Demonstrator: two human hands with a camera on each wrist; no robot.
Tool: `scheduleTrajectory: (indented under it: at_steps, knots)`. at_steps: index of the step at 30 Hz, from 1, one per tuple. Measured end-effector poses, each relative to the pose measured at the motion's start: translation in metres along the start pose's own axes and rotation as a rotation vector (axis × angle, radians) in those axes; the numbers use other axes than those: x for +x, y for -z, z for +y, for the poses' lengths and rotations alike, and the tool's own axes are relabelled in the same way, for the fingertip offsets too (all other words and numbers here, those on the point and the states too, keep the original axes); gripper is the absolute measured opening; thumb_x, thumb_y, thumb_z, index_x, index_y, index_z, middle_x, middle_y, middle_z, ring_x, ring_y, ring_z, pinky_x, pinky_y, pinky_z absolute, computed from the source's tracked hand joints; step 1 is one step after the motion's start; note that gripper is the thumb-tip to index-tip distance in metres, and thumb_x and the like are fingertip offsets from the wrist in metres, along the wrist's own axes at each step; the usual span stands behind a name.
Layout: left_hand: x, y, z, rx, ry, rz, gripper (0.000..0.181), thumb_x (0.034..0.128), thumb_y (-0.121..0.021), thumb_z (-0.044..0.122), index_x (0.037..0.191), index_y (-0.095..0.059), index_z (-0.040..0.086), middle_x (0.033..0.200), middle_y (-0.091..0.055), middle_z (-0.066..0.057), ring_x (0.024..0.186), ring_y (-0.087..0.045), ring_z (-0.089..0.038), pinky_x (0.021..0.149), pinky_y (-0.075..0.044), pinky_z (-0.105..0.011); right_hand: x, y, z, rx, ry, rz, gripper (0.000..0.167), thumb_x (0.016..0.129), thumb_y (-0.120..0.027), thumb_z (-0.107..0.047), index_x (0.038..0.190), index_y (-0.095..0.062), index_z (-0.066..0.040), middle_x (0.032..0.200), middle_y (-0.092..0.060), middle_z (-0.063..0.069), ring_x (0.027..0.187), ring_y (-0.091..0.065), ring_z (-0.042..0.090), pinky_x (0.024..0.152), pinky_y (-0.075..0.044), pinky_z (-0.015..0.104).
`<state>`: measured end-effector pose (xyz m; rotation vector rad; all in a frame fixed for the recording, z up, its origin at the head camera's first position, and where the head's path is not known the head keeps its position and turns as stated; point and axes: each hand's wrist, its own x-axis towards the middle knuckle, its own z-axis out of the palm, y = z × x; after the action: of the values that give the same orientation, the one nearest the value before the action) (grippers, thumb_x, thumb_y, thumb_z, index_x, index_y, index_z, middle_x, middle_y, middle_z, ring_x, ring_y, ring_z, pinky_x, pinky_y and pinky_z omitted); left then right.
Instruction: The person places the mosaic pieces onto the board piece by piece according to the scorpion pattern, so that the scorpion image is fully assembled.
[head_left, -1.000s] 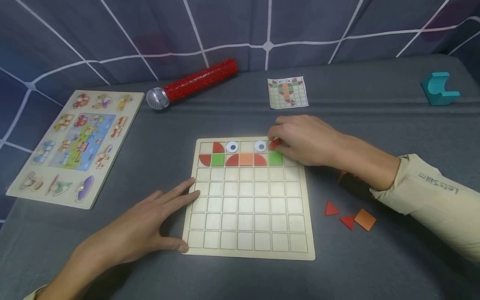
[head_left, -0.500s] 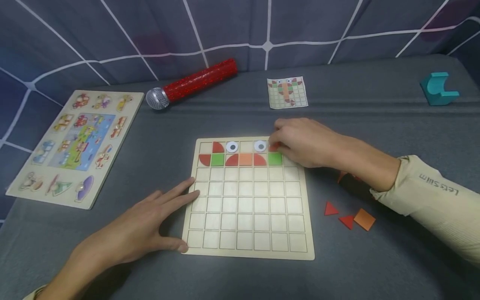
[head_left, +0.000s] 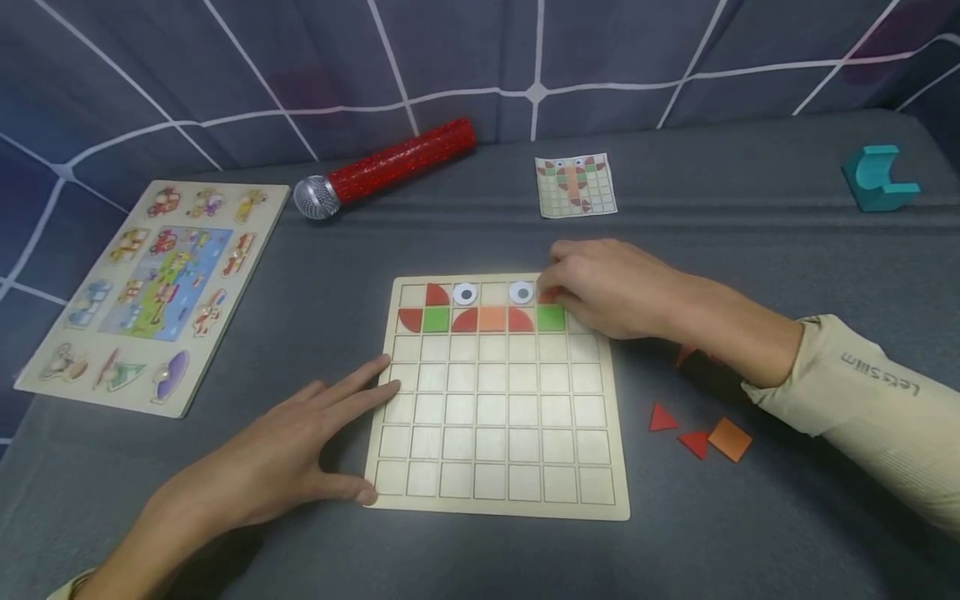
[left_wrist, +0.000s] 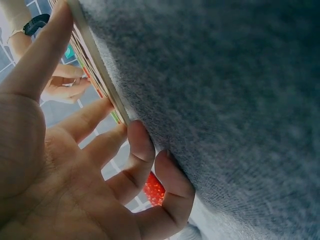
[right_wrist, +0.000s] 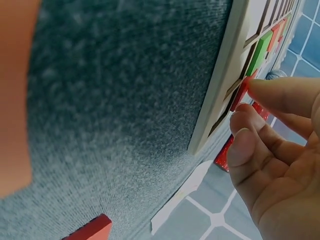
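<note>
In the head view a pale wooden grid board (head_left: 491, 412) lies in front of me. Its top two rows hold red curved pieces, green squares, an orange square (head_left: 492, 319) and two eye discs (head_left: 465, 293). My right hand (head_left: 603, 283) pinches a red piece (right_wrist: 242, 92) between thumb and fingers at the top row, just above a green square (head_left: 551, 317). The hand covers part of that piece and the board's top right corner. My left hand (head_left: 292, 450) is spread, its fingertips and thumb touching the board's left edge.
Red triangles (head_left: 662, 418) and an orange square tile (head_left: 729, 439) lie right of the board; more red pieces (head_left: 684, 356) are partly under my right forearm. Beyond are a pattern card (head_left: 576, 185), a red microphone (head_left: 401, 162), a vehicle puzzle (head_left: 198, 275) and a teal stand (head_left: 881, 179).
My right hand has shifted slightly toward me, and the red piece has moved slightly toward the green square. The left hand stays against the board's edge.
</note>
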<state>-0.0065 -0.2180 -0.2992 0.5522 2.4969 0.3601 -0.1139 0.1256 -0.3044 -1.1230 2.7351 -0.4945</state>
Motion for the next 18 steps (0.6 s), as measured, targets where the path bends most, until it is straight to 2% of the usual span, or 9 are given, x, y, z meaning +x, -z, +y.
scheduleTrajectory:
  at_steps: [8, 13, 18]
  knots:
    - [-0.001, -0.001, -0.001, 0.004, -0.009, 0.005, 0.104, 0.0616, -0.073, 0.072, 0.152, -0.039, 0.033, 0.163, -0.019, 0.007, 0.130, -0.041, -0.045, 0.094, -0.040, -0.066, -0.007, 0.007, 0.000, 0.029, 0.015, 0.016, 0.024, 0.089, -0.062, 0.002, 0.105, -0.074, -0.012, 0.090, -0.062, 0.001, 0.078, -0.056, 0.016, 0.073, -0.049, 0.039]
    - [0.000, 0.000, -0.001, 0.003, -0.014, 0.006, 0.104, 0.0621, -0.073, 0.072, 0.152, -0.038, 0.033, 0.163, -0.019, 0.008, 0.127, -0.043, -0.037, 0.093, -0.041, -0.063, -0.024, 0.018, 0.003, 0.044, -0.001, 0.033, 0.026, 0.088, -0.064, 0.002, 0.108, -0.073, -0.011, 0.097, -0.064, 0.000, 0.080, -0.058, 0.014, 0.072, -0.049, 0.038]
    - [0.000, 0.001, 0.000, 0.003, 0.003, -0.001, 0.104, 0.0612, -0.075, 0.071, 0.152, -0.039, 0.033, 0.163, -0.020, 0.007, 0.128, -0.042, -0.037, 0.094, -0.041, -0.063, -0.045, 0.018, 0.009, 0.025, -0.052, 0.029, 0.026, 0.086, -0.070, 0.000, 0.108, -0.073, -0.012, 0.100, -0.064, -0.001, 0.078, -0.056, 0.011, 0.069, -0.048, 0.036]
